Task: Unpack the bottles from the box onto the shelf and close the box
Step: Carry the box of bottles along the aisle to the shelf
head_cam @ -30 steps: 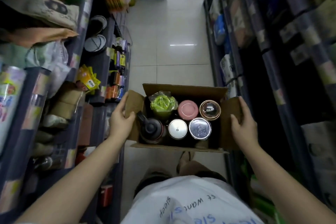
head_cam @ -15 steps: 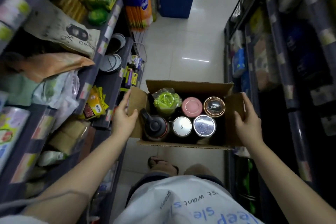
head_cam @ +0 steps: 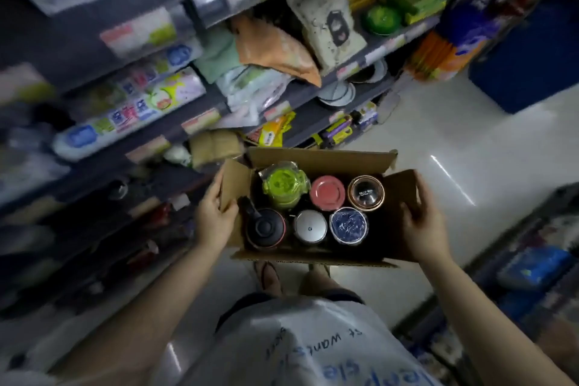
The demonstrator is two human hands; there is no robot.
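I hold an open cardboard box (head_cam: 316, 157) in front of me, above the floor. My left hand (head_cam: 214, 219) grips its left flap and side. My right hand (head_cam: 423, 222) grips its right flap and side. Several bottles stand upright inside, seen from above: a green-lidded one in plastic wrap (head_cam: 283, 184), a pink-lidded one (head_cam: 327, 193), a copper-rimmed one (head_cam: 365, 193), a black one with a handle (head_cam: 265, 228), a silver-capped one (head_cam: 310, 226) and a blue-topped one (head_cam: 348, 226). The shelf (head_cam: 188, 178) runs along my left, close to the box.
The left shelves hold packets, bags (head_cam: 275, 47), plates (head_cam: 340, 94) and small boxed goods. A blue bin (head_cam: 532, 53) stands at the aisle's far end. Another rack with blue packs (head_cam: 532, 266) lies at my right. White tiled floor (head_cam: 438, 141) spreads beyond the box.
My view has swung left toward the shelves, and the box has turned with me. Both hands keep the same grip on the box sides. The bottles have not shifted.
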